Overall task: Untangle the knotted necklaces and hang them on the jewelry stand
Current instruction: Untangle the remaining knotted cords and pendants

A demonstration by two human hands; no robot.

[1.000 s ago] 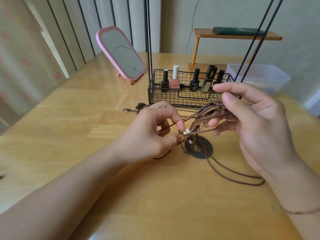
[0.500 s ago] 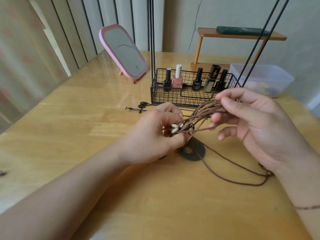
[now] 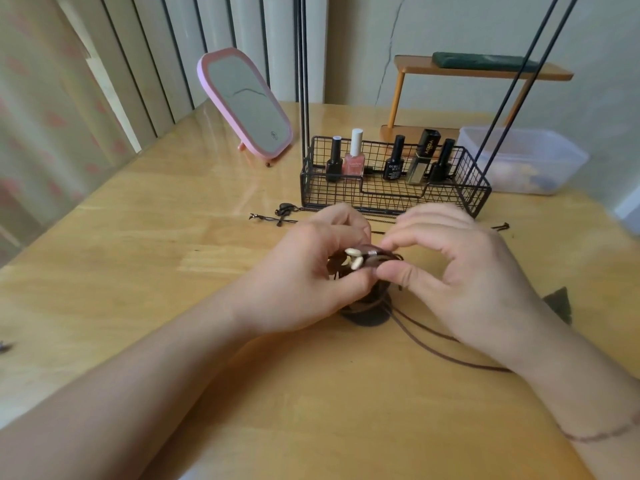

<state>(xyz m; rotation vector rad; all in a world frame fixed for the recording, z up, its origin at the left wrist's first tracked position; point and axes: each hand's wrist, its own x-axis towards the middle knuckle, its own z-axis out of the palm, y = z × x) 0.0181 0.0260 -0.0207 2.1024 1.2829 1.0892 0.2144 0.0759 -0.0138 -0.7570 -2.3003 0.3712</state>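
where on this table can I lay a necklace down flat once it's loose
Bare wood lies left of the left hand, between the pink mirror and the near edge. Nearer you, between both forearms, is free too. Around the wire basket and black cord it's crowded.

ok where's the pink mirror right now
In the head view, the pink mirror stands tilted back on the table, far left, just left of the black wire basket.

Home vanity desk: pink mirror (image 3: 247, 105), nail polish bottles (image 3: 354, 156), curtains (image 3: 41, 109).

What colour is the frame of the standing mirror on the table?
Pink. The mirror shows clearly in the head view, tilted back at the table's far left.
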